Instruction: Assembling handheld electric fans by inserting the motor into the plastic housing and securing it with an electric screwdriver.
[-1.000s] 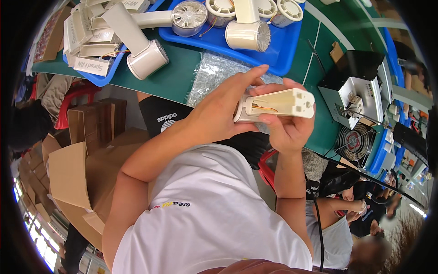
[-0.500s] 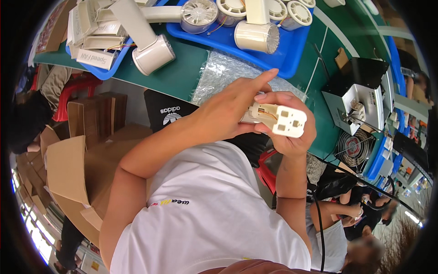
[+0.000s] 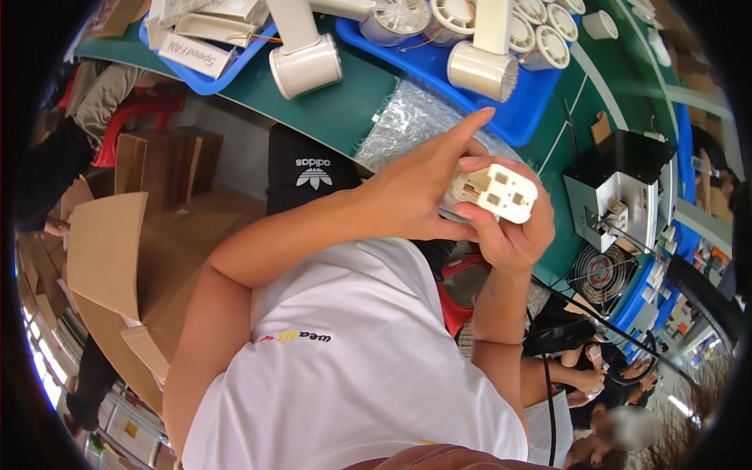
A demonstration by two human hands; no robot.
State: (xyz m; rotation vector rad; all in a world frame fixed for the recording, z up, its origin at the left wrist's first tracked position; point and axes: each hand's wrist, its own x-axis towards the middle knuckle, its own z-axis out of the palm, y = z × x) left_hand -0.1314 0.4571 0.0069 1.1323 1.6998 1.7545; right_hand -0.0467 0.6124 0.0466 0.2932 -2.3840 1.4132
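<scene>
Both my hands are raised in front of my white shirt, over the near edge of the green table. Between them is a cream plastic housing (image 3: 509, 197) with square cutouts in its end face. My right hand (image 3: 526, 243) wraps round that end, thumb and fingers closed on its sides. From the left my left hand (image 3: 423, 188) grips the body of the housing, with one finger stretched out past it. Its palm hides most of the housing's length.
On the table (image 3: 337, 110) lie bubble wrap (image 3: 407, 117), a blue tray (image 3: 513, 125) of cream handheld fans and round fan heads, and another blue tray (image 3: 211, 82) of handle shells. A metal box device (image 3: 619, 188) stands at right beside a round fan (image 3: 601, 272). An open carton (image 3: 106, 251) is at left.
The view has shifted, so the table things sit differently in it. In my hands the housing has tilted, its end face turned more toward me; the wire seen in it earlier is less visible.
</scene>
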